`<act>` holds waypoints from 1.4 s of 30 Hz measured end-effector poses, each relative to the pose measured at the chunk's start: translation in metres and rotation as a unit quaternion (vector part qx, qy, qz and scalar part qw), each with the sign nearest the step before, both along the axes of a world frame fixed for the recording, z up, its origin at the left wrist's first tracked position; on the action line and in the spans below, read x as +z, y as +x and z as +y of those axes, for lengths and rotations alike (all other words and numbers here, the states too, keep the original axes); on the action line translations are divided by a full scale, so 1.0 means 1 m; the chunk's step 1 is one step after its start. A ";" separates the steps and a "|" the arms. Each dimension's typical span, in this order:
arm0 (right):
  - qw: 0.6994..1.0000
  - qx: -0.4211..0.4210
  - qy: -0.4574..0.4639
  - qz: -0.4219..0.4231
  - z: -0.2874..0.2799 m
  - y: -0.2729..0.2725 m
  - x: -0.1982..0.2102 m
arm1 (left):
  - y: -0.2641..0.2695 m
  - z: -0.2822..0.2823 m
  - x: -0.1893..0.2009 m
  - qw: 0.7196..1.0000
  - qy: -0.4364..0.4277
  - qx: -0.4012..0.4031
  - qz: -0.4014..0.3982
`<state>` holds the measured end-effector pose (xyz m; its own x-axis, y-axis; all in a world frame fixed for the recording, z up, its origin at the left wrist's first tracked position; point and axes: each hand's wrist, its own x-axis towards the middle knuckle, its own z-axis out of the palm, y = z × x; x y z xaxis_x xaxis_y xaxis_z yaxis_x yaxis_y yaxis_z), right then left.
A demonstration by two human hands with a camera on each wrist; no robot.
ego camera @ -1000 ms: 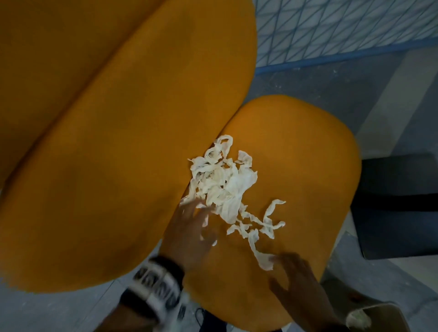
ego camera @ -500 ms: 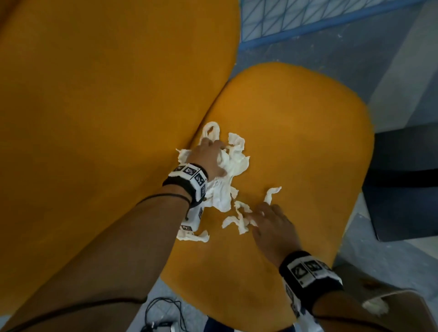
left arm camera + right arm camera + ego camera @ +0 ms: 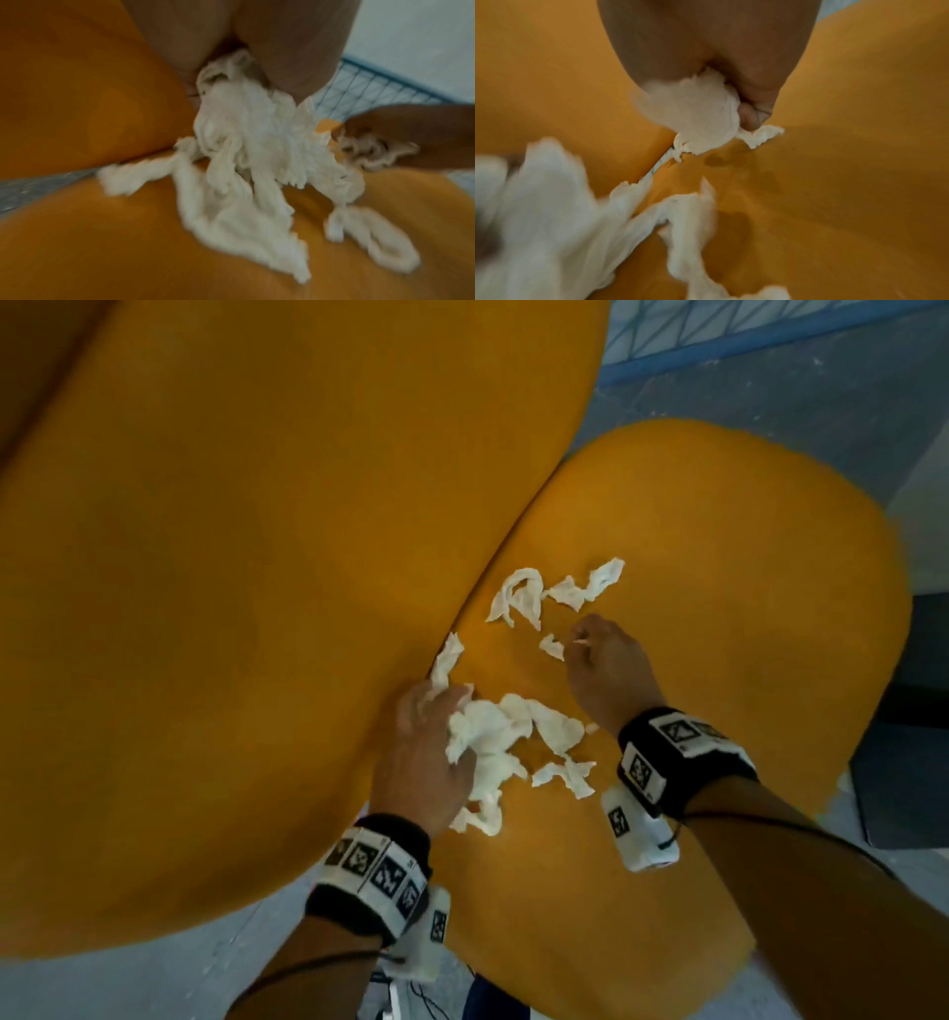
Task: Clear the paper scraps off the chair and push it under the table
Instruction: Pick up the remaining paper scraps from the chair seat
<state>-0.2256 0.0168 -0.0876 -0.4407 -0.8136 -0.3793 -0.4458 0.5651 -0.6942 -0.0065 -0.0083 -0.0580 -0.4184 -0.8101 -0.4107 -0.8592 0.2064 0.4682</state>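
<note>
Scraps on the seat, one heap a second ago, are now split: the bulk is bunched in the left hand, whose grip is curled round it. A smaller wad is pinched in the right hand. Loose strips remain just beyond that grip. Clearing is judged well begun; the chair is not yet pushed.

Grey floor, blue-edged wire grid, dark block

Right hand clutching paper scraps
</note>
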 end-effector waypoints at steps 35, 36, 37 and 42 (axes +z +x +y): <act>0.991 0.034 -0.049 0.124 -0.030 -0.055 -0.007 | -0.006 0.000 -0.014 0.995 -0.023 -0.041 -0.086; 0.992 0.027 -0.024 0.117 -0.035 -0.059 -0.007 | -0.006 0.001 -0.015 0.996 -0.027 -0.049 -0.065; 0.993 0.026 0.009 0.114 -0.040 -0.064 -0.008 | -0.008 0.001 -0.017 0.996 -0.028 -0.059 -0.052; 0.976 0.060 0.109 0.179 -0.054 -0.075 -0.016 | -0.023 -0.004 -0.026 0.997 -0.002 -0.057 -0.051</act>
